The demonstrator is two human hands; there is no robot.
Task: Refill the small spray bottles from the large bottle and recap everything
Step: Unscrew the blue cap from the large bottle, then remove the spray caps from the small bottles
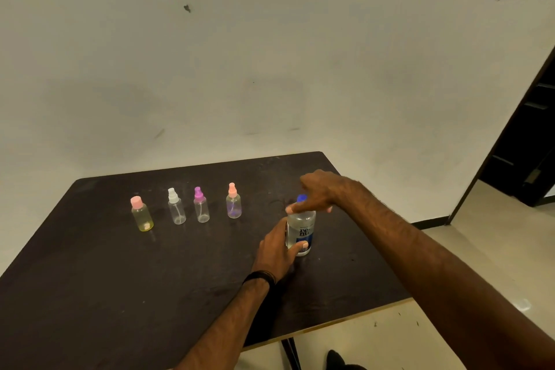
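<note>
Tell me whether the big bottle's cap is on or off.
On. The blue cap sits atop the upright large bottle; the right hand is at it, the left hand grips the body.

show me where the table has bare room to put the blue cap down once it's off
Bare table lies in front of the four small bottles, left of the left hand. Another patch sits behind the orange-topped spray bottle. It is crowded around the large bottle, where the right hand reaches over it.

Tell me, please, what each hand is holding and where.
The left hand grips the large bottle around its body; the right hand is at its blue cap.
</note>
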